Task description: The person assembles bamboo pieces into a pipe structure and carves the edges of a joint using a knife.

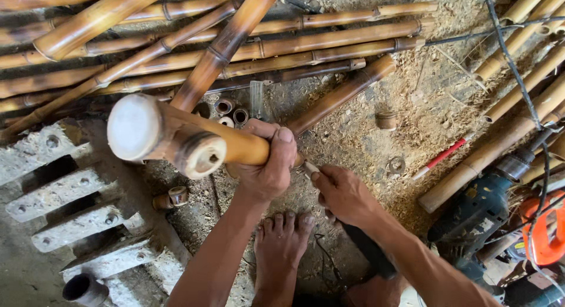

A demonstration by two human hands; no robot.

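Note:
My left hand (268, 160) is wrapped around a thick, glossy bamboo piece (176, 136) that has a short cross stub joined near its end; the capped end points up toward the camera. Just right of it, my right hand (344, 192) pinches a small blade or tool (310, 167) whose tip touches the bamboo beside my left fingers. The tool's dark handle runs back under my right wrist. A bare foot (282, 239) rests on the sawdust-covered ground below both hands.
Many long bamboo poles (235, 54) lie across the top and right. Short bamboo rings (232, 113) sit on the ground. A perforated concrete block (70, 195) is at left. A power drill (482, 210), an orange tool (547, 230), a cable and a red-white marker (441, 157) lie at right.

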